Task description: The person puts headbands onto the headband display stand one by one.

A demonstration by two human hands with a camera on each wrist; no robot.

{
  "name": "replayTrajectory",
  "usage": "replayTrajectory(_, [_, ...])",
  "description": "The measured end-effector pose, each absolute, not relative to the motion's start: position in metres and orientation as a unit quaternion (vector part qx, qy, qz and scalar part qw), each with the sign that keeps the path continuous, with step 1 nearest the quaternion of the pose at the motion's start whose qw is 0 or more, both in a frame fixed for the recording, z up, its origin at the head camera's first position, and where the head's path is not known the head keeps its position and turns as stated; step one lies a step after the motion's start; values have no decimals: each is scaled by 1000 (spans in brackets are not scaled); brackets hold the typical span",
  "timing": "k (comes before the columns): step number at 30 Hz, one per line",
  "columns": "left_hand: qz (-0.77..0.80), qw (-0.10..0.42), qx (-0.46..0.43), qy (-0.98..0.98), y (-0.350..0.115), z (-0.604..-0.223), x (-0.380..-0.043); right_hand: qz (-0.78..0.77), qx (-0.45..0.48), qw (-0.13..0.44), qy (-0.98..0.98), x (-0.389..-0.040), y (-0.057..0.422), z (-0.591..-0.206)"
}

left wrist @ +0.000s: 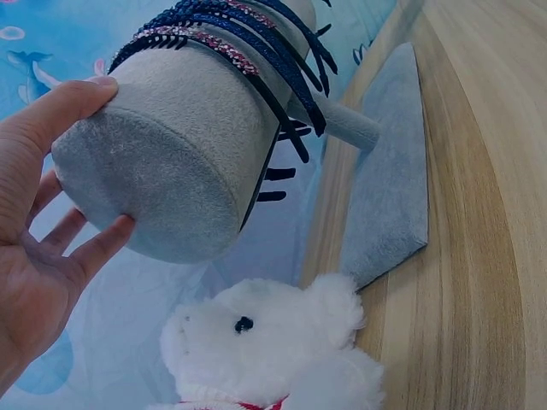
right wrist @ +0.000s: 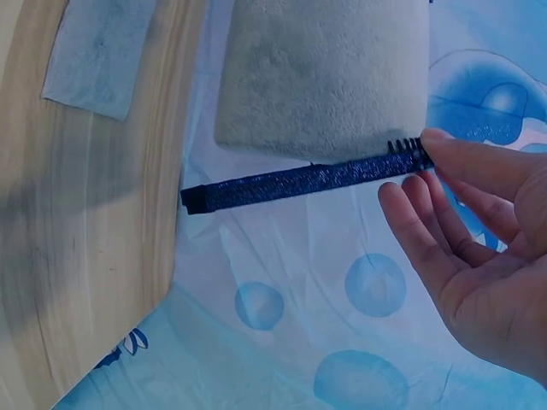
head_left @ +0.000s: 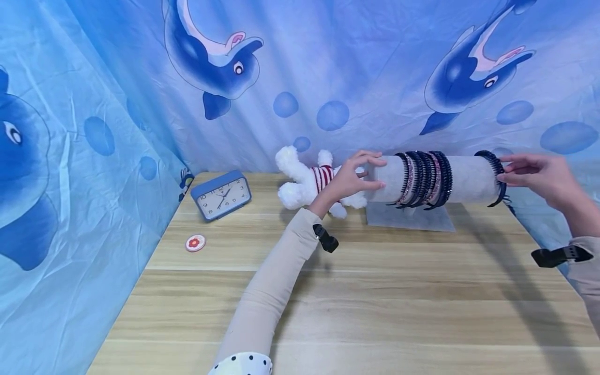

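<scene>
A grey plush roll-shaped headband stand (head_left: 471,179) stands at the back right of the table, with several dark headbands (head_left: 426,177) around its middle, some with pink glitter. My left hand (head_left: 349,177) holds the roll's left end, fingers spread over its rim and end face. At the far end, my right hand (head_left: 550,177) pinches a dark blue glittery headband (right wrist: 299,184) with comb teeth between thumb and fingers. In the right wrist view this headband lies right at the roll's end; whether it touches cannot be told. Behind my left hand lies a white plush toy (left wrist: 256,333) in red stripes.
A blue alarm clock (head_left: 222,195) stands at the back left of the wooden table (head_left: 375,307), with a round flower-marked disc (head_left: 195,242) in front of it. The stand's flat grey base (head_left: 408,219) rests on the table. Dolphin-print curtains (head_left: 328,62) hang behind and at the sides.
</scene>
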State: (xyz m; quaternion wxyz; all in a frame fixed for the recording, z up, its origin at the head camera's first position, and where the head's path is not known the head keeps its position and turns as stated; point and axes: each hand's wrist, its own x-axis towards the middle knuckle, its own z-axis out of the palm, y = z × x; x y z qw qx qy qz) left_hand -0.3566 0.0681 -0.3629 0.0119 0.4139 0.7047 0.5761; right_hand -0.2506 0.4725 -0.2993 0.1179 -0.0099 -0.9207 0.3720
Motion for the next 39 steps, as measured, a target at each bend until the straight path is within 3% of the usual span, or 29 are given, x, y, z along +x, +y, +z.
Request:
replayTrajectory(31, [580, 23, 407, 705, 70, -363, -358, 273, 28, -16, -961, -265, 498, -290])
replayTrajectory(39, [575, 21, 409, 708, 69, -362, -357, 286, 1, -53, -957, -268, 493, -286])
